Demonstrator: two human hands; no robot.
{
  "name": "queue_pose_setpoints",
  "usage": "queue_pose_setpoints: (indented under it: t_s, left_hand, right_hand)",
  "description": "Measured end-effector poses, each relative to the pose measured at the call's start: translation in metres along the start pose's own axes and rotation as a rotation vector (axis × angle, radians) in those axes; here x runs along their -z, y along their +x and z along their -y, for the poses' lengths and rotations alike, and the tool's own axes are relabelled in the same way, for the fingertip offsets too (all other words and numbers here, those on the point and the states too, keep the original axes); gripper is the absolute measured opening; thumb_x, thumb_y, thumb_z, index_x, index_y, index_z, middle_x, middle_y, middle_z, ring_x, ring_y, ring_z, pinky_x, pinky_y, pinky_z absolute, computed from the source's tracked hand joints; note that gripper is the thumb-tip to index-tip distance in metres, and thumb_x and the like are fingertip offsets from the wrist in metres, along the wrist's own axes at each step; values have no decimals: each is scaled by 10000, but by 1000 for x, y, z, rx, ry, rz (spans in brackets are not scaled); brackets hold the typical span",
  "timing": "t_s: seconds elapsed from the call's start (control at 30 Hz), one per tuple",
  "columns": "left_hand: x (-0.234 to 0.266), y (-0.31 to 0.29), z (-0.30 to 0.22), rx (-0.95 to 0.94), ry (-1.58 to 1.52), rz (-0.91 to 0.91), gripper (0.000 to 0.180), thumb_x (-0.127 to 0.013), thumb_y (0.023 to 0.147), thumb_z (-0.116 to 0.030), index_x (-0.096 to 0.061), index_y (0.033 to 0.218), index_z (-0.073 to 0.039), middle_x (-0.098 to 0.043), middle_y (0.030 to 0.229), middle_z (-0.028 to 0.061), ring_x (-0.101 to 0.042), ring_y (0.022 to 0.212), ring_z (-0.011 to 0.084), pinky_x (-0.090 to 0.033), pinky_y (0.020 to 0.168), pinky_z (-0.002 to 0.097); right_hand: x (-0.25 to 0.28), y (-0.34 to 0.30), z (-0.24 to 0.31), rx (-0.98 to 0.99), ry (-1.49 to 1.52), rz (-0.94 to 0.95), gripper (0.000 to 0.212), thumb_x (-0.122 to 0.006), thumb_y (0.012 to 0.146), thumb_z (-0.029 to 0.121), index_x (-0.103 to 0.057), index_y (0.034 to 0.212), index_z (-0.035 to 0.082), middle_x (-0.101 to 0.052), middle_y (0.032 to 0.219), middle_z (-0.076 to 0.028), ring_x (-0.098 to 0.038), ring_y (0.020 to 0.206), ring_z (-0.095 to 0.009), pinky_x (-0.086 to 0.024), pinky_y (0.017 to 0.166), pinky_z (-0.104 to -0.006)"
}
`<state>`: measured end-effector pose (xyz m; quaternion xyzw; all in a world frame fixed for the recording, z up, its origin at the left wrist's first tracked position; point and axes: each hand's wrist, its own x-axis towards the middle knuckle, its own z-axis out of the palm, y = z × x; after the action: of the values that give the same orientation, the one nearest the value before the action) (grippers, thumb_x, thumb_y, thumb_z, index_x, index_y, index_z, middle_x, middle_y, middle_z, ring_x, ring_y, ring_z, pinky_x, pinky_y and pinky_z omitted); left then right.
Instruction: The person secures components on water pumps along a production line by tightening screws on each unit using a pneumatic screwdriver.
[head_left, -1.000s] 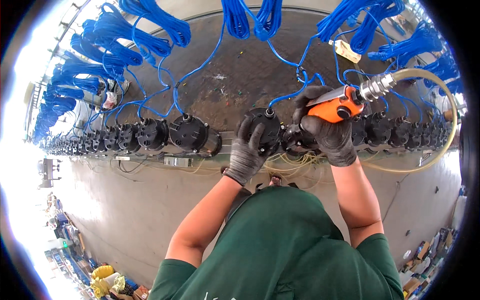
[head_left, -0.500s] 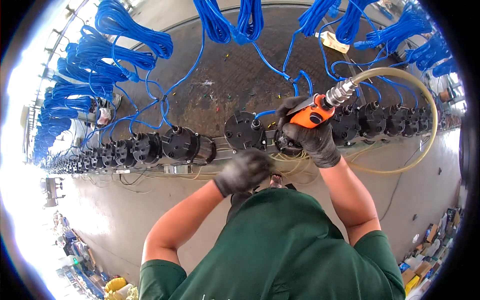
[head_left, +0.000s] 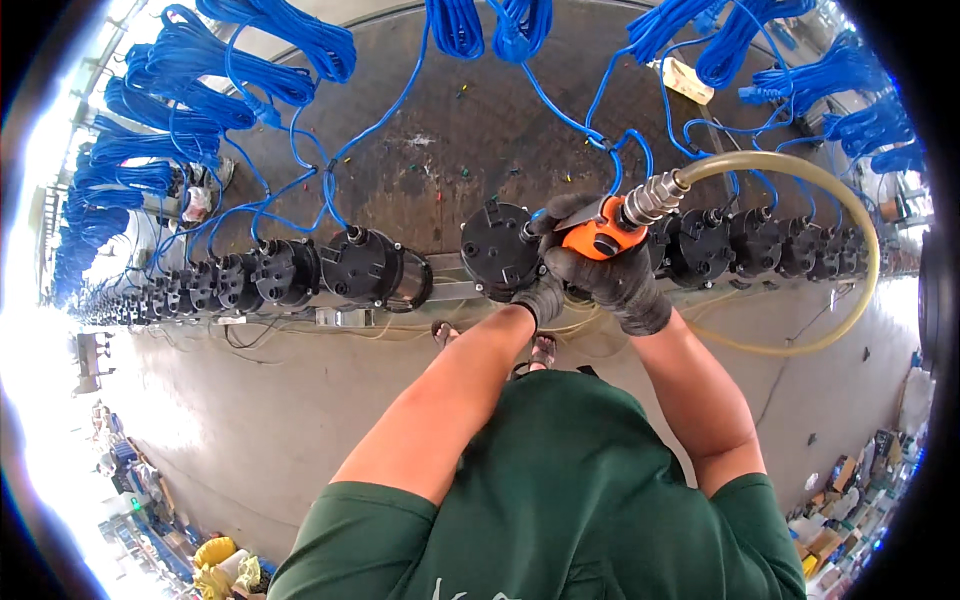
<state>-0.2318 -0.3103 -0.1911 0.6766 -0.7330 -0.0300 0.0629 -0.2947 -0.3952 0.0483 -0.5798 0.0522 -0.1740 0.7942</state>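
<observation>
My right hand [head_left: 622,283], in a dark glove, is wrapped round an orange air tool [head_left: 605,235]. A metal coupling joins the tool to a clear yellowish hose [head_left: 868,215] that loops to the right. The tool covers part of a black round housing behind it. My left hand [head_left: 541,298], gloved as well, is at the lower right edge of a black round-capped housing [head_left: 497,250]. Its fingers are mostly hidden, so I cannot tell whether they grip anything. The blue cable at this housing runs in beneath my right hand.
More black housings stand in a long row, among them one on the left [head_left: 355,270] and one on the right [head_left: 698,248]. Coiled blue cables [head_left: 290,38] hang beyond the dark tabletop [head_left: 430,165]. Pale thin tubes [head_left: 580,325] run below the row. A cream-coloured object [head_left: 687,80] lies at the back.
My left hand has moved right and forward, from in front of the row to the housing's lower right edge. The air tool has shifted slightly left in my right hand.
</observation>
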Motion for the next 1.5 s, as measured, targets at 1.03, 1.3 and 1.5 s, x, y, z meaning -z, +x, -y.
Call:
queue_pose_setpoints:
  t_s: [1.03, 1.3, 1.5]
  left_hand:
    - [140, -114, -30, 24, -282, -116, 209, -644, 825, -124, -721, 1017, -100, -719, 975, 116, -694, 880, 333, -536, 802, 448]
    - [222, -79, 33, 394, -281, -564, 396, -695, 816, -132, -637, 1205, -83, -643, 1203, 158, -602, 1123, 395, -474, 979, 498]
    - [196, -60, 57, 319, -71, -181, 552, -705, 798, -277, -600, 1322, -140, -585, 1359, 125, -553, 1239, 365, -452, 1058, 453]
  right_hand:
    - [-1, 6, -23, -3, -50, 101, 307, -828, 766, 85, -630, 1001, 65, -682, 947, -5, -641, 886, -122, -535, 809, -296]
    - [-1, 5, -27, -3, -76, 160, 378, -850, 785, 102, -629, 1089, 56, -675, 976, 4, -625, 909, -120, -534, 840, -303]
    - [3, 10, -7, -172, 52, 402, 539, -915, 717, 139, -644, 1176, 63, -683, 1088, -12, -623, 1018, -138, -520, 923, -313]
